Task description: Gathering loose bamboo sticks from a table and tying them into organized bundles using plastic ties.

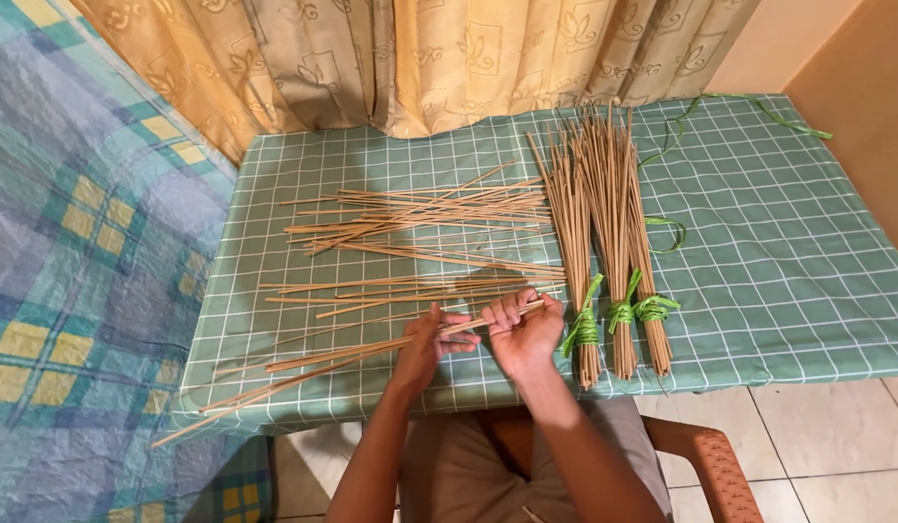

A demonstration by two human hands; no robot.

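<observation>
Both hands grip one small bunch of thin tan sticks [313, 366] that slants down to the left over the table's front edge. My left hand [425, 347] pinches the bunch near its middle. My right hand [524, 331] is closed around the bunch's right end. Loose sticks [420, 218] lie spread across the table just beyond my hands. To the right of my right hand lie three stick bundles [613, 223], each tied near its lower end with green ribbon [623, 310].
The table wears a green checked cloth [778, 271]. Loose green ribbon [681, 126] trails at the back right. Patterned curtains [420, 58] hang behind. A blue and yellow checked bedspread [81, 261] lies to the left. An orange chair arm [710, 465] is under my right elbow.
</observation>
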